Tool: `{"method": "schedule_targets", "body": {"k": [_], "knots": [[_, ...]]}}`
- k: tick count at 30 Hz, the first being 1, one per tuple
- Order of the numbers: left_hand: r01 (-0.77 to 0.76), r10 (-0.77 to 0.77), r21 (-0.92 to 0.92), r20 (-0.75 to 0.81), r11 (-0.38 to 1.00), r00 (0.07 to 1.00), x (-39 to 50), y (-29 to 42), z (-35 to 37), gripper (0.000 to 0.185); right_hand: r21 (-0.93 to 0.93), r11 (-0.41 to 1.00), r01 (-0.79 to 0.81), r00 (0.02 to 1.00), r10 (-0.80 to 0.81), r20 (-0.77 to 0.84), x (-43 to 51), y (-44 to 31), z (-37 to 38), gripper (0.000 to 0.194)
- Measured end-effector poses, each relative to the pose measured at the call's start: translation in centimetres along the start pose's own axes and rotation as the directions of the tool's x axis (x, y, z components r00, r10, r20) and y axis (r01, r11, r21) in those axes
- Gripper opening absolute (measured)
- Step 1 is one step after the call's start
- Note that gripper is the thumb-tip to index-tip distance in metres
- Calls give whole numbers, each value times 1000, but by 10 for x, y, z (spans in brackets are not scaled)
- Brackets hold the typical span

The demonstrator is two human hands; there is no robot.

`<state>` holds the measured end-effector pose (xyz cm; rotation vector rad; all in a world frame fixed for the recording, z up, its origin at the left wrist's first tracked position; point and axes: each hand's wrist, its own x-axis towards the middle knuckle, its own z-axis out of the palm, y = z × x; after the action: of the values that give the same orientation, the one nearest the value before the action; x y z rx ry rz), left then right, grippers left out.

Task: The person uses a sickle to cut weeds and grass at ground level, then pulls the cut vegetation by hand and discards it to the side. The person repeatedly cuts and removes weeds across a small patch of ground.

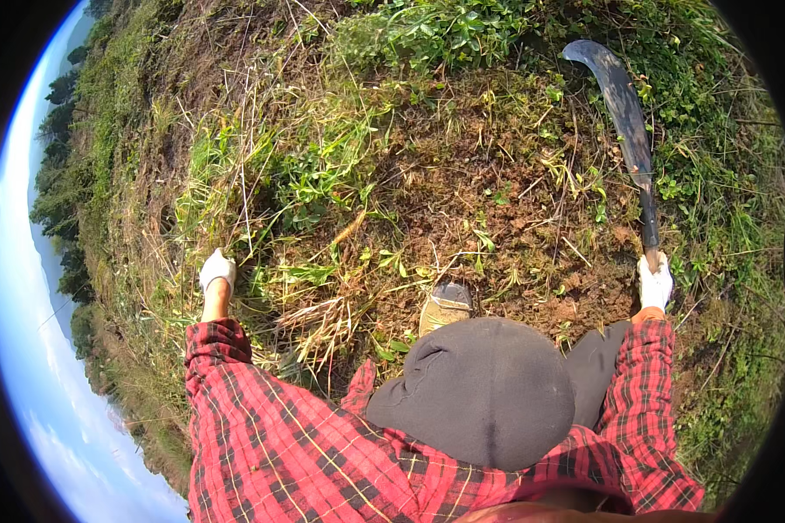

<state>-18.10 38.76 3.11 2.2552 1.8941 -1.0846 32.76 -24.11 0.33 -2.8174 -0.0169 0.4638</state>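
In my right hand (655,282), which wears a white glove, is the wooden grip of a long billhook (628,131). Its dark, stained blade reaches away from me over the ground and hooks to the left at the tip. My left hand (218,271), also in a white glove, is far out to the left beside a clump of grass (235,196). Its fingers look curled into a fist, and nothing shows in them. Between my hands lies a patch of reddish-brown soil (471,176) with short weeds and cut stalks.
My shoe (446,307) stands on the soil in front of my bent knee (484,386). Dry cut stems (320,323) lie left of the shoe. Leafy green plants (451,33) grow ahead, with thick grass (726,216) to the right. Trees (59,183) stand beyond the slope's left edge.
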Motion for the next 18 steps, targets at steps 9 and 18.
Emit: {"method": "schedule_targets", "body": {"k": [9,18], "knots": [[-899,780,-77,-470,430,413,-87,288,-113,43,-104,994,12,997,-20,-80,2,5,1,51],[-560,562,53,-39,827,826,51,330,-90,35,-85,996,1,996,-9,-87,-7,-4,-1,40]]}}
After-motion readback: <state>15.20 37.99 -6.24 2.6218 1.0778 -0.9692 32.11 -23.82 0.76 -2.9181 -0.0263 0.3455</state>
